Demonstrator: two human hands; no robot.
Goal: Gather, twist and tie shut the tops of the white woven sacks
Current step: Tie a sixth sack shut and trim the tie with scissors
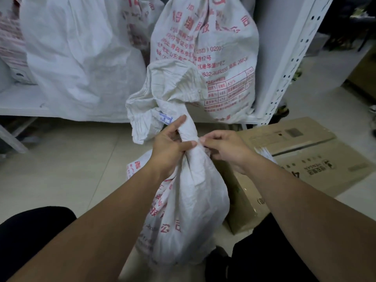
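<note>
I am watching through one wide-angle camera on the person's head. It is looking forward and down, sitting close above the sack [189, 200] at centre, with the shelf [20, 102] lying far and the cardboard box [305, 151] showing on the right.

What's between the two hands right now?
Head view: the twisted neck of the white woven sack sits between the left hand and the right hand. Both pinch it from either side.

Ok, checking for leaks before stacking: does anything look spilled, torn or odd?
Nothing stands out. The sack is creased, with no visible tear or spill. The left hand grips its twisted neck, and the right hand pinches there. Only a frayed white tuft shows behind the right wrist.
</note>
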